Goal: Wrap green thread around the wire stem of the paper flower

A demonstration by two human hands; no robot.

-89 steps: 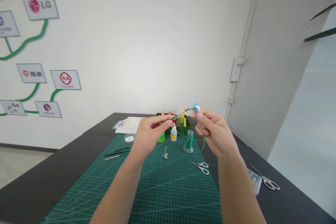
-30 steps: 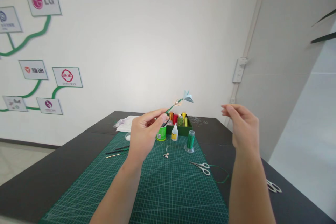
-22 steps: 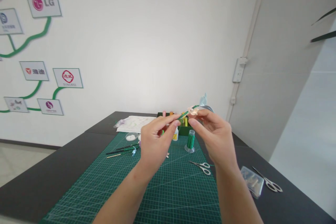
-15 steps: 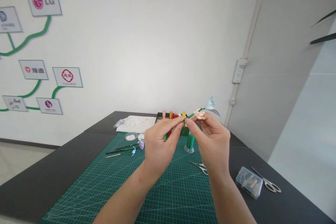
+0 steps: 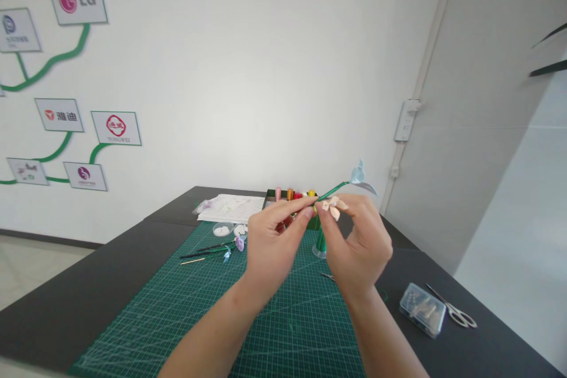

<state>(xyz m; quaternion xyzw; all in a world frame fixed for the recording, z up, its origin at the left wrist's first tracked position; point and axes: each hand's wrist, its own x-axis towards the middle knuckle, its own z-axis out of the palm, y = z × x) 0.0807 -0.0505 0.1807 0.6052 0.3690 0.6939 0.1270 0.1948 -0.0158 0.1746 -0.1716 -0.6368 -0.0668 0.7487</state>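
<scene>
My left hand (image 5: 272, 242) pinches the lower end of a green wrapped flower stem (image 5: 332, 190) between thumb and fingertips. The stem slants up to the right and ends in a pale blue flower (image 5: 358, 172) with a greyish petal or leaf below it. My right hand (image 5: 358, 242) is closed on a small peach-coloured flower (image 5: 335, 207), held against the same stem. Its petals face me over the thumb. Both hands meet above the cutting mat, and the fingertips hide the spot where the flower and stem join.
On the green cutting mat (image 5: 177, 313) lie finished flowers (image 5: 239, 242), a thin stick (image 5: 192, 261), small dishes (image 5: 222, 229) and a green thread spool (image 5: 319, 248). A box of coloured spools (image 5: 271, 195) stands behind. At right are a clear plastic case (image 5: 423, 309) and scissors (image 5: 456, 310).
The peach flower has turned, so its open petals now face me and hang lower. My right hand has rotated slightly, and the blue flower tips more upright.
</scene>
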